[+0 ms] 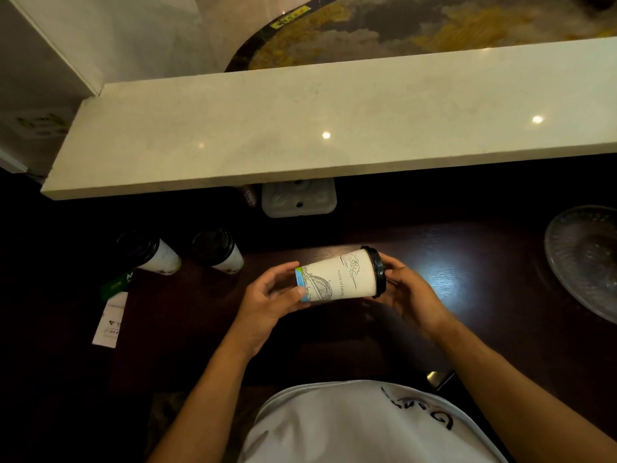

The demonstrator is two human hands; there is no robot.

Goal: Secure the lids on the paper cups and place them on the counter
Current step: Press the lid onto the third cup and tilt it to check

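1. The pale stone counter (334, 128) is bare: no cup stands on it yet.
2. Two lidded paper cups (150, 253) wait on the dark lower table (467, 295), left of the hands.
3. A printed paper cup (337, 279) lies sideways between both hands, above the table.
4. The left hand (270, 302) clasps its base; the right hand (410, 292) presses the black lid (379, 272), apparently seated.
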